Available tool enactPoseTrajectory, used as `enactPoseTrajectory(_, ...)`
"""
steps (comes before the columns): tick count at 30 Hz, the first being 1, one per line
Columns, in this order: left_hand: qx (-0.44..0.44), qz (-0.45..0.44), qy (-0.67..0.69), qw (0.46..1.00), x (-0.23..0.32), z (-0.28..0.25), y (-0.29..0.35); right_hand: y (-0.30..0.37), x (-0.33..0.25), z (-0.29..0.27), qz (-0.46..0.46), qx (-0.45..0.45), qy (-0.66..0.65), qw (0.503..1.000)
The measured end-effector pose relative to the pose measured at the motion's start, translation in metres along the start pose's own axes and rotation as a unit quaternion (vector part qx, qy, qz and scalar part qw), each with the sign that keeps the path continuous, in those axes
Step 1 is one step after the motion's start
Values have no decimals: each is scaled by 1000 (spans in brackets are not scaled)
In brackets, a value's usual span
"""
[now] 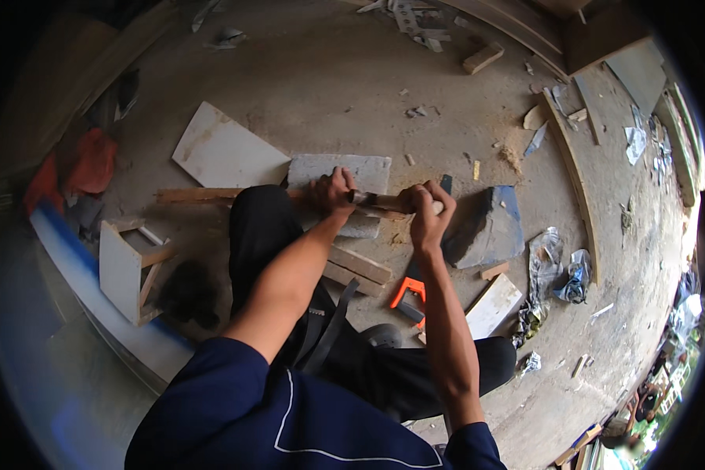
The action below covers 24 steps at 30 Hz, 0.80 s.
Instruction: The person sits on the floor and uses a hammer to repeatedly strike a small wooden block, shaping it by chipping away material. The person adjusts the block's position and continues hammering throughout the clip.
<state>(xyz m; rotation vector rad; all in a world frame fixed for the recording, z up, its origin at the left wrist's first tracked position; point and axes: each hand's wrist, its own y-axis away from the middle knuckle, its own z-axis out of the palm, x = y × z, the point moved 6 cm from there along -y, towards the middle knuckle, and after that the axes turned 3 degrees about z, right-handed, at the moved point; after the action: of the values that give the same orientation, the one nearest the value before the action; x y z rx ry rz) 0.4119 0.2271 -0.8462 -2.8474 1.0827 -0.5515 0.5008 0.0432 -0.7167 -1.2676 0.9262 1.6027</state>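
Observation:
My left hand (334, 190) is closed over a long, narrow wooden strip (200, 195) lying crosswise before me; its fingers partly hide the grip. My right hand (427, 210) is wrapped around the wooden handle of a tool (392, 203) with a dark metal collar. That collar comes close to my left hand, and the tool's working end is hidden. Beneath the hands sits a pale grey block (372, 166). Below my right hand, a saw with an orange and black handle (409, 300) lies on the floor, partly covered by my forearm.
A white board (227, 153) lies left of the block. Right of my hands stands a blue-grey chunk (489, 229). Short planks (360, 269) rest near my knee, a small wooden frame (124, 270) at left. A long batten (576, 188) and crumpled plastic (544, 254) lie at right.

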Motion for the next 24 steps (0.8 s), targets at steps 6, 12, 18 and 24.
enactPoseTrajectory(6,-23,-19,27,999,-4,-3,1,0,5,-1,-26,50,-36,998)
enactPoseTrajectory(12,-159,-14,83,984,-5,-4,-5,-6,-4,9,-38,83,-60,994)
enactPoseTrajectory(18,-285,142,156,935,-13,-14,-13,-7,-26,34,-55,102,-5,993)
enactPoseTrajectory(24,-311,211,157,914,-40,-4,-23,-8,-30,46,-60,111,2,992)
